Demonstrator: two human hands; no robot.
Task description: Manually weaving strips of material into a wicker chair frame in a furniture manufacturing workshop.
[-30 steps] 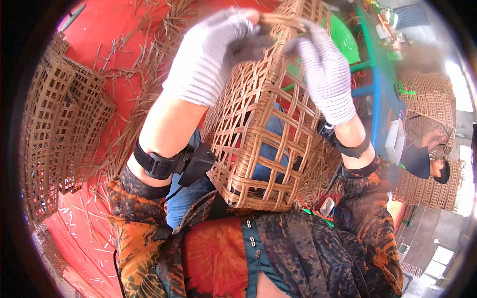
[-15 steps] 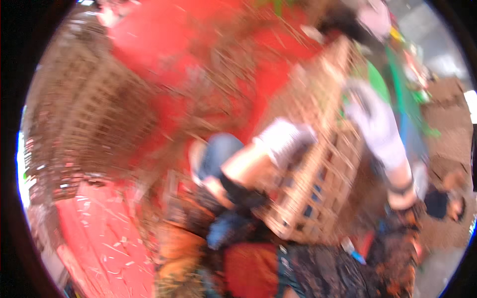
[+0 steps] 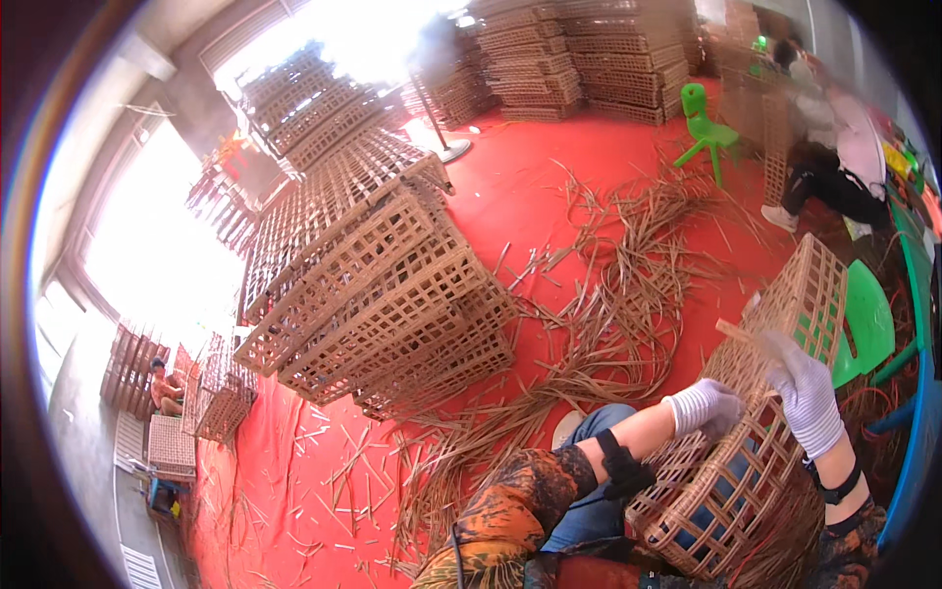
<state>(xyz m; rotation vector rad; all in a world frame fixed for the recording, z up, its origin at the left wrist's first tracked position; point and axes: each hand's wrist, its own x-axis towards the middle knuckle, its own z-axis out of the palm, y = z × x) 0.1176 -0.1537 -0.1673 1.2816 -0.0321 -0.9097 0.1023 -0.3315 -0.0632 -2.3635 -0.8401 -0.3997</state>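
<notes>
A woven lattice basket of brown strips lies tilted across my lap at the lower right. My left hand, in a pale knitted glove, is closed at the basket's near side; its fingertips are partly hidden, and it seems to grip the weave. Also gloved, my right hand is by the basket's upper edge, its fingers closed around a short flat strip that sticks out to the left. Whether that strip is joined to the weave I cannot tell.
Loose strips lie tangled across the red floor sheet. Finished baskets are piled at the left, with taller stacks behind. One green chair stands near my right hand, another farther off. A seated person is at the upper right.
The view has swung and sharpened, bringing the room and basket stacks in; my hands and the basket now sit farther right and lower. A strip now shows in my right hand.
</notes>
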